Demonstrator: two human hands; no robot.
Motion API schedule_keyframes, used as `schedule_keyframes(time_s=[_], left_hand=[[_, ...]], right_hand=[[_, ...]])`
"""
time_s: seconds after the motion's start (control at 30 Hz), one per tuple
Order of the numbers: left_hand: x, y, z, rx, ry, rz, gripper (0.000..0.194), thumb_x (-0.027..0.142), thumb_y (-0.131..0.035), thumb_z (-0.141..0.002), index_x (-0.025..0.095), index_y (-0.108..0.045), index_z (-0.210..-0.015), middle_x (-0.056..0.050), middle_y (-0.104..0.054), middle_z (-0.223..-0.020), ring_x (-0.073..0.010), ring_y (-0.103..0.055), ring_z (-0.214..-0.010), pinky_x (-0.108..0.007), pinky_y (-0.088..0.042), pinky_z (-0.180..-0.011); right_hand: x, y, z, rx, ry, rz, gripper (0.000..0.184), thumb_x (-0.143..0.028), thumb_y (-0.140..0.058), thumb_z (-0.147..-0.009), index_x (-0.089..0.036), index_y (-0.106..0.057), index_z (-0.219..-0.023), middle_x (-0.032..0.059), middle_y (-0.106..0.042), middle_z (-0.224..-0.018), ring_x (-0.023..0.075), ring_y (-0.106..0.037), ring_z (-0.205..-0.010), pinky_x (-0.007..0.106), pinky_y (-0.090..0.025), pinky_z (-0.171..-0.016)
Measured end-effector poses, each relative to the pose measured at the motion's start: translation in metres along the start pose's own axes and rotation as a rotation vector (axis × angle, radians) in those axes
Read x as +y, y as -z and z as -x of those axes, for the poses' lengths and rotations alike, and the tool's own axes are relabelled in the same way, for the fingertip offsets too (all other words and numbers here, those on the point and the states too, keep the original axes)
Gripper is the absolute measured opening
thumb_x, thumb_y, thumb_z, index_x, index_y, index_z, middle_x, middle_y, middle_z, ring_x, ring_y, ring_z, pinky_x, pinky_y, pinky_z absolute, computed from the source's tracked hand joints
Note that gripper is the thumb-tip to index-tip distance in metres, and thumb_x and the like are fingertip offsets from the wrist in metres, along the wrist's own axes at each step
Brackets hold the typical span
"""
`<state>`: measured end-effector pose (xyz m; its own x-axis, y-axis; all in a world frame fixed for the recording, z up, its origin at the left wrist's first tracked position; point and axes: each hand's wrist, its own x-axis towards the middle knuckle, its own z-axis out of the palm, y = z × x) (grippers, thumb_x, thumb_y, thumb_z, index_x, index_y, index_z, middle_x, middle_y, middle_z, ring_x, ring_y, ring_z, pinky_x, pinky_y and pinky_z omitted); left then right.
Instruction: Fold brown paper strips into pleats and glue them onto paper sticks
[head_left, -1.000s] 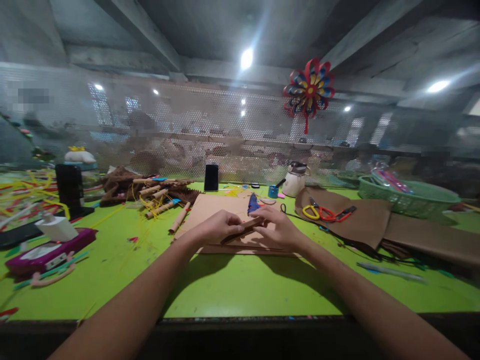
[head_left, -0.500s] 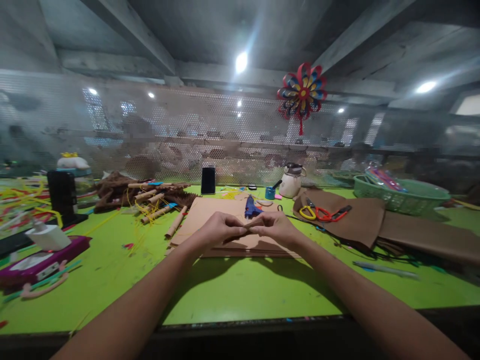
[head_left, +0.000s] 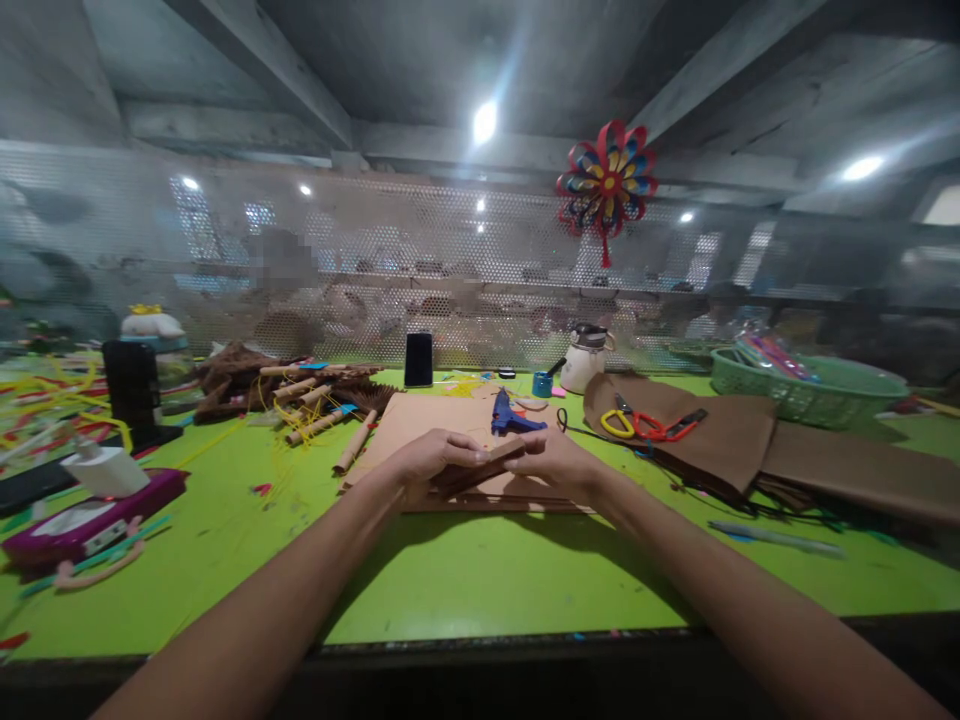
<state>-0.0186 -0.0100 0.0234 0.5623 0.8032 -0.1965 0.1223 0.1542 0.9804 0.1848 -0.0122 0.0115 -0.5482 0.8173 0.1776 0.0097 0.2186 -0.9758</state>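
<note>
Between my two hands is a piece of folded brown paper (head_left: pixel 501 456), held above a stack of brown paper sheets (head_left: pixel 405 420). My left hand (head_left: pixel 442 458) pinches its left end between thumb and fingers. On the other end, my right hand (head_left: pixel 553 462) is closed with the thumb along the near side. Part of the folded piece is hidden by my fingers. A blue glue gun (head_left: pixel 514 412) lies on the sheets just beyond my hands.
On the left are a purple power strip (head_left: pixel 97 520) with a white charger, and rolled brown paper tubes (head_left: pixel 311 425). At right lie scissors (head_left: pixel 649 427) on brown paper (head_left: pixel 724 430), a pen (head_left: pixel 776 540) and a green basket (head_left: pixel 832 395). A phone (head_left: pixel 418 360) and white jug (head_left: pixel 585 360) stand behind.
My hands have moved slightly apart and turned the folded paper, so more of it shows between them. The view has shifted a little; the things on the table have stayed in place.
</note>
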Motion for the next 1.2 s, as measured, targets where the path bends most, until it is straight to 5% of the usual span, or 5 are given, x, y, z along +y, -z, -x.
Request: schedule_keyframes(time_s=[0.27,0.53,0.83,1.2], left_hand=[[-0.001,0.003,-0.004,0.146,-0.143,-0.352,0.031,0.043,-0.065,-0.063,0.015,-0.067,-0.077,0.000,-0.061,-0.064,-0.0117,-0.048,-0.058,-0.022,-0.033,-0.052],[0.001,0.001,-0.001,0.165,-0.224,-0.399,0.031,0.042,-0.063,-0.068,0.014,-0.068,-0.080,0.000,-0.059,-0.063,-0.0091,-0.044,-0.054,-0.021,-0.031,-0.051],[0.006,-0.011,-0.001,0.250,-0.435,-0.681,0.027,0.036,-0.057,-0.074,0.013,-0.069,-0.078,-0.003,-0.065,-0.068,-0.0122,-0.052,-0.062,-0.022,-0.036,-0.057],[0.000,0.012,-0.005,0.258,-0.353,-0.946,0.026,0.034,-0.055,-0.072,0.017,-0.070,-0.085,-0.002,-0.069,-0.073,-0.0137,-0.055,-0.064,-0.021,-0.036,-0.057]], right_hand=[[0.009,0.000,-0.003,0.025,-0.019,-0.085,0.029,-0.024,-0.073,-0.059,-0.012,-0.070,-0.085,0.0079,-0.068,-0.082,0.0173,-0.060,-0.078,0.036,-0.044,-0.081],[0.003,0.001,-0.001,0.014,0.048,0.035,0.031,-0.031,-0.068,-0.067,-0.012,-0.068,-0.091,0.0080,-0.065,-0.086,0.0170,-0.058,-0.079,0.032,-0.046,-0.071],[0.006,0.007,-0.003,0.188,0.152,0.333,0.032,-0.042,-0.062,-0.071,-0.011,-0.067,-0.078,0.0064,-0.065,-0.073,0.0161,-0.059,-0.069,0.029,-0.047,-0.066],[-0.004,0.023,0.002,0.150,0.213,0.566,0.029,-0.038,-0.061,-0.072,-0.011,-0.072,-0.076,0.0042,-0.065,-0.062,0.0126,-0.055,-0.056,0.022,-0.041,-0.053]])
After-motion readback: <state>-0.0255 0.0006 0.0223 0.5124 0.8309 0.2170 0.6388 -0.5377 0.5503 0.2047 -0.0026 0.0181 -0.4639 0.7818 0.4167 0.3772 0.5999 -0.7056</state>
